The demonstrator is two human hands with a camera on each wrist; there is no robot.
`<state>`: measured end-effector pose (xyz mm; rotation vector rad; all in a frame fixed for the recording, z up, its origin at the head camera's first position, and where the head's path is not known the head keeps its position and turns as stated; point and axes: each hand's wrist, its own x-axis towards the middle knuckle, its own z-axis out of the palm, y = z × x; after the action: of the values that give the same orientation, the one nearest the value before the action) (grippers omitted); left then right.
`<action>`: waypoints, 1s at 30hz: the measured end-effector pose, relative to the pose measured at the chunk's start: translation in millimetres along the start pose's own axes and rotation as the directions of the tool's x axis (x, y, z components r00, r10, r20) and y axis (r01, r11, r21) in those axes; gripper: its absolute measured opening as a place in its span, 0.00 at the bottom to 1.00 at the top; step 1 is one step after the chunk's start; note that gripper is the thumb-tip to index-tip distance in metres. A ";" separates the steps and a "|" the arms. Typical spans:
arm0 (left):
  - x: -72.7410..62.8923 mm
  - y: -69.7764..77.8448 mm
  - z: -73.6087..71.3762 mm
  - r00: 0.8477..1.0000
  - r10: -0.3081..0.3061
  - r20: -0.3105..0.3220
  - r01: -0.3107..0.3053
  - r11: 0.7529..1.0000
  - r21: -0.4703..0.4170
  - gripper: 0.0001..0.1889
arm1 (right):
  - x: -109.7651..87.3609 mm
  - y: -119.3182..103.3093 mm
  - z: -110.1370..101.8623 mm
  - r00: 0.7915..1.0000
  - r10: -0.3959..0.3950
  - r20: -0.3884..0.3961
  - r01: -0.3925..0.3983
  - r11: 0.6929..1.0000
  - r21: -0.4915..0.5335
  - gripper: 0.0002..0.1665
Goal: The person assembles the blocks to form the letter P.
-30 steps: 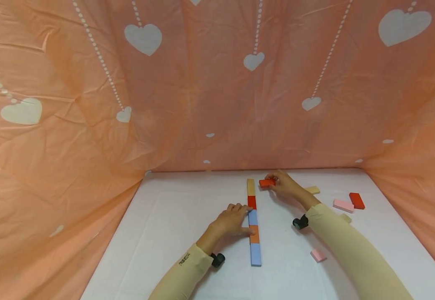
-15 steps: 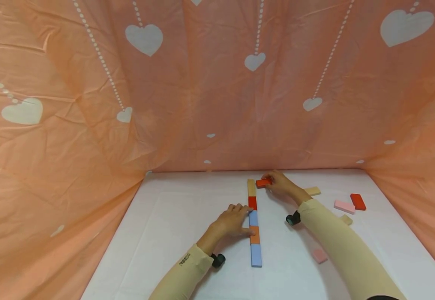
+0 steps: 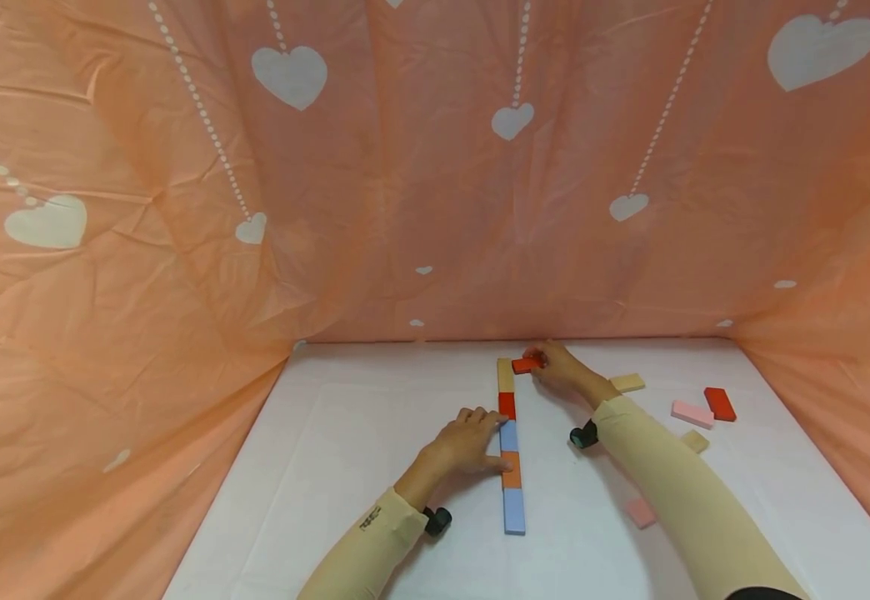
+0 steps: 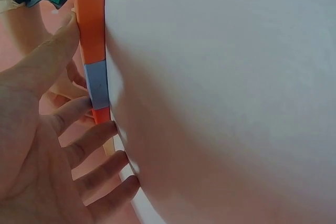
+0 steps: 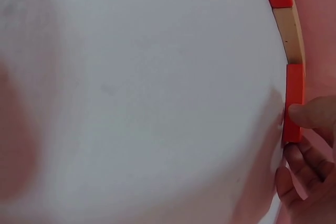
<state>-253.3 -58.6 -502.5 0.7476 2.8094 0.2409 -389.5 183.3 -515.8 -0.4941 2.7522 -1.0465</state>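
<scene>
A straight row of flat blocks lies on the white table: a wooden one (image 3: pixel 506 375) at the far end, then a red one (image 3: pixel 507 406), a light blue one (image 3: pixel 508 435), an orange one (image 3: pixel 512 478) and another light blue one (image 3: pixel 514 512) nearest. Beside the far wooden block, my right hand (image 3: pixel 561 369) pinches a second red block (image 5: pixel 295 87) between thumb and fingers; its end meets the wooden block at an angle. My left hand (image 3: pixel 465 442) rests spread against the row's left side, thumb at the orange block, fingertips around the blue and red ones.
Loose blocks lie to the right: a wooden one (image 3: pixel 627 382), a pink one (image 3: pixel 692 414), a red one (image 3: pixel 720 404), a small wooden one (image 3: pixel 694 441) and a pink one (image 3: pixel 641 512) partly behind the right sleeve. A peach curtain (image 3: pixel 435 208) with hearts hangs behind the table.
My right hand has brought its red block a little to the left, up to the far wooden block. The left hand has stayed in place along the row.
</scene>
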 end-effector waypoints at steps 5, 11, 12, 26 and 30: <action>0.0 -0.4 -0.8 1.000 0.003 -0.002 -0.003 1.000 0.008 0.45 | 1.1 -0.1 -1.0 1.000 -0.014 -0.001 0.014 1.000 -0.009 0.20; 0.8 -0.2 -0.4 1.000 0.002 -0.004 -0.002 1.000 0.003 0.45 | 1.2 0.7 -2.3 1.000 -0.022 -0.006 0.022 1.000 0.004 0.21; 0.9 -0.1 -0.3 1.000 0.002 -0.003 -0.002 1.000 0.003 0.45 | 1.1 1.1 -2.4 1.000 -0.024 -0.007 0.024 1.000 0.004 0.21; 1.3 1.9 0.6 1.000 -0.012 0.002 0.012 1.000 -0.006 0.45 | -6.2 9.7 -6.6 1.000 -0.007 -0.006 0.008 0.998 0.059 0.27; 0.7 1.3 0.0 1.000 -0.020 0.010 0.020 1.000 -0.020 0.45 | -12.5 11.8 -10.8 1.000 -0.008 -0.010 0.009 0.998 0.063 0.27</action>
<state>-253.3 -57.2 -502.4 0.7145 2.7997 0.2612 -383.5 202.7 -515.3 -0.4937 2.7177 -1.1366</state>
